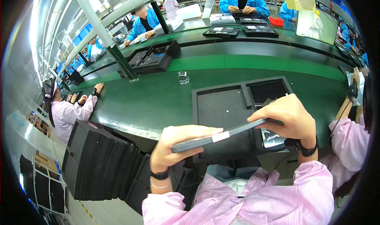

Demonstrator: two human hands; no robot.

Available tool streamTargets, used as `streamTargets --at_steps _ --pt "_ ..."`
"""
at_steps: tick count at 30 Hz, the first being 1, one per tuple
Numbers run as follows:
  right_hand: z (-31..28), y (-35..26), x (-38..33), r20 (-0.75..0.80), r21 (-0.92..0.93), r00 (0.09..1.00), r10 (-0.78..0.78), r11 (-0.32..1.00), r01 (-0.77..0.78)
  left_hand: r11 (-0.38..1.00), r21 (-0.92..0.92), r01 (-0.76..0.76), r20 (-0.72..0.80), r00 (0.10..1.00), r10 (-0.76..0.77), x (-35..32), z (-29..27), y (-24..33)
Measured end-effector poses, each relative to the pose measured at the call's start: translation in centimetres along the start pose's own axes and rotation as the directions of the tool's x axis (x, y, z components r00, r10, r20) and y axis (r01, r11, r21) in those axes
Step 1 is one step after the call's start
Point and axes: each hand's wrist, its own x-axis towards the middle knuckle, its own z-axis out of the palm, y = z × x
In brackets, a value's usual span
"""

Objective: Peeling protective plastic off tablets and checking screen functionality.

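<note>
A thin, flat grey device (241, 129), like a tablet seen edge-on, is held level in front of me between both hands. My left hand (172, 142) grips its left end, thumb and fingers on opposite faces. At the other end, my right hand (292, 115) is closed round the edge. A small white label (221, 136) sits on the near edge, close to my left fingertips. Beneath the device lies a black foam tray (219, 102) with recessed compartments. Its right part holds a pale printed item (273, 138), partly covered by my right hand.
A clear ring-shaped roll (183, 77) stands on the green bench (138, 96). Stacked black foam trays (99, 161) rise at my left. Another black tray (160, 58) lies beyond, near a metal post (93, 21). Co-workers sit at the left, right and across.
</note>
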Motion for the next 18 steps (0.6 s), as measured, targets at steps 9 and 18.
streamTargets --at_steps 9,18 --pt "9.4 1.9 -3.3 -0.558 0.827 0.370 0.743 0.534 0.176 0.894 -0.440 -0.088 -0.822 0.440 -0.361 -0.8 12.2 -1.4" --pt "12.8 3.1 -3.3 0.276 0.793 0.165 0.947 -0.321 0.518 0.937 -0.346 -0.049 -0.515 0.845 -0.146 -1.7 12.6 -2.8"
